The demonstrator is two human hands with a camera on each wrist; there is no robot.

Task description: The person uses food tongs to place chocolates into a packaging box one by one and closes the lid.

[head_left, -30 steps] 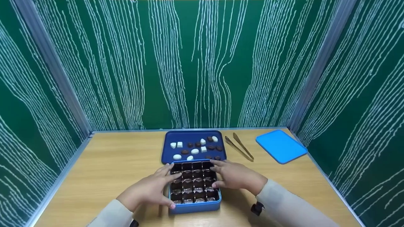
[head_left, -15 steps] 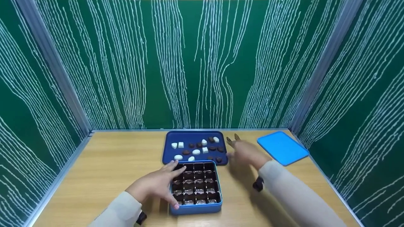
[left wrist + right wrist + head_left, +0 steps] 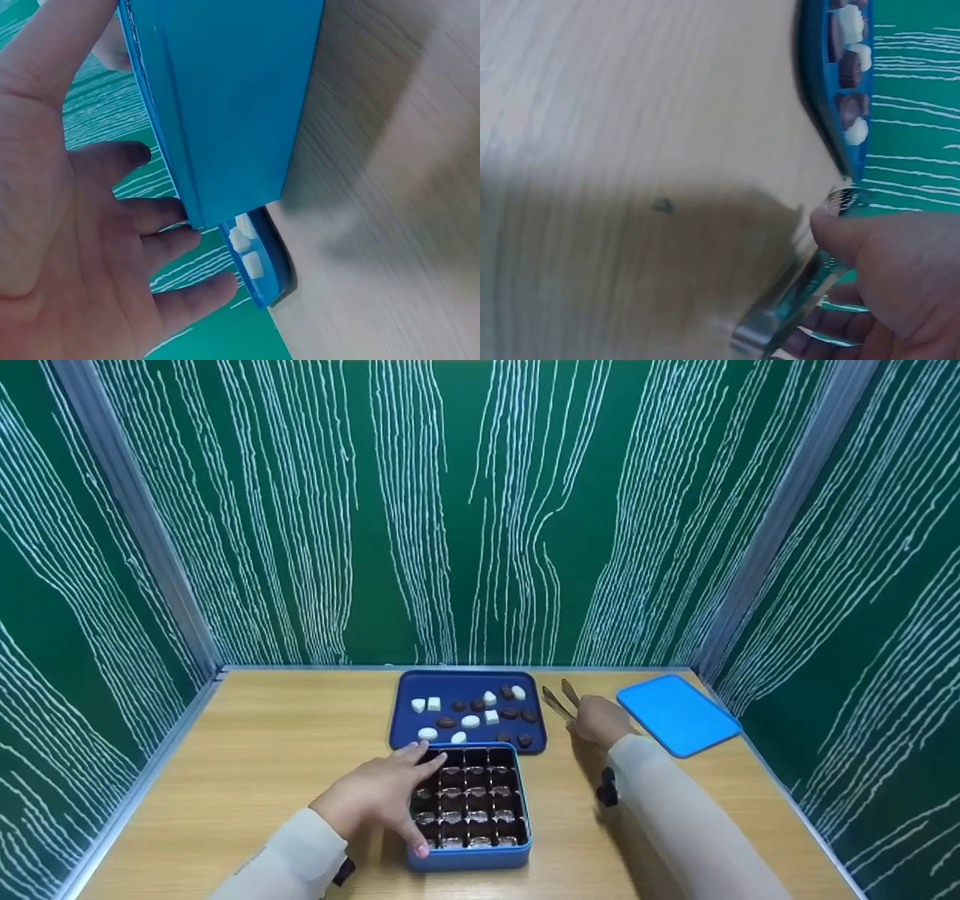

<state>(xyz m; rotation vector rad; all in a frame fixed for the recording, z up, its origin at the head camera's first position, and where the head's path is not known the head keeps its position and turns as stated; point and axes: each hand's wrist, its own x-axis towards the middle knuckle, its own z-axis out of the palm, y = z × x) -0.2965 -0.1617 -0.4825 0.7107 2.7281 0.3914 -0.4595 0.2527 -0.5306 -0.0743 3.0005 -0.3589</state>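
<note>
A blue square box (image 3: pixel 469 861) stands at the front of the table, fitted with a dark brown insert of small compartments. My left hand (image 3: pixel 379 795) rests spread along its left side, thumb at the near corner and fingertips over the far left rim. In the left wrist view, the fingers (image 3: pixel 191 300) are extended beside the blue wall. To the right, my right hand (image 3: pixel 604 721) grips metal tongs (image 3: pixel 780 300), its thumb laid along them. Their two tips point toward the back in the head view. The hand covers the rest of them there.
Behind the box lies a dark blue tray (image 3: pixel 465 682) with several brown and white chocolates (image 3: pixel 470 721). A light blue lid (image 3: pixel 679 715) is at the back right of the wooden table (image 3: pixel 292 712). Green panels (image 3: pixel 465 547) with white lines enclose the back and sides.
My right hand has left the box's right rim, reached toward the back right and taken hold of the tongs. My left hand has stayed at the box's left side.
</note>
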